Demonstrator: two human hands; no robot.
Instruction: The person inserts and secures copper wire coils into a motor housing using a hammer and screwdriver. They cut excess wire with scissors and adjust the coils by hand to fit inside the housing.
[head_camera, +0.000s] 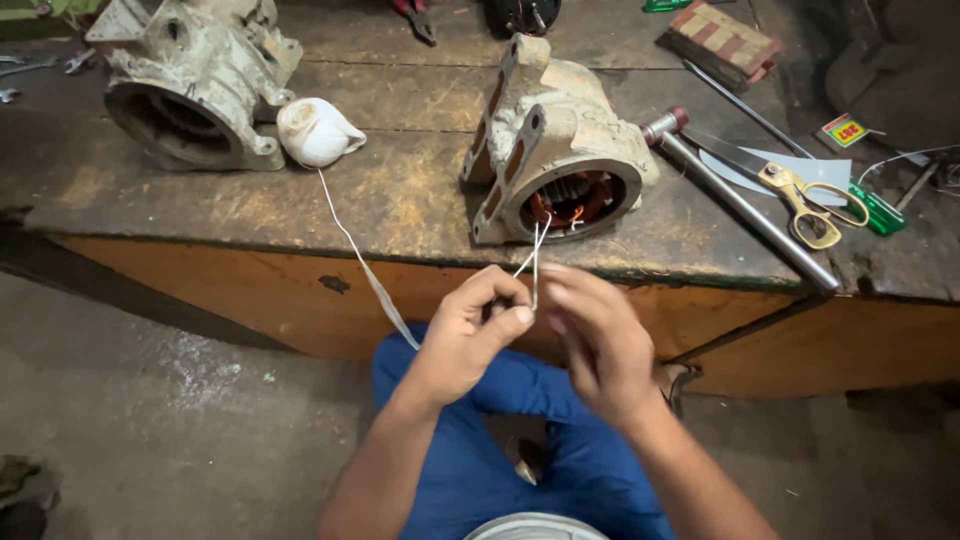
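A thin white string (534, 262) runs from the open front of the motor housing (560, 150) down to the two hands, which meet just below the edge of the worktop (400, 200). The left hand (470, 335) has its grip pressed together on the string, thumb against forefinger. The right hand (597, 340) is just beside it, with fingers bent toward the same string; if its grip really pinches the string, I cannot tell. Inside the housing, copper windings (572, 200) are visible. A second length of string goes from the left hand up and left to a white ball (315, 132) that lies on the worktop, touching an other, empty housing (195, 80). To the right of the motor housing lie a long metal rod (745, 205), a pair of scissors (805, 200) with yellow handles, and a green screwdriver (878, 212). Under the hands, the person's knees in blue trousers (540, 440) are seen above the grey floor (150, 430).
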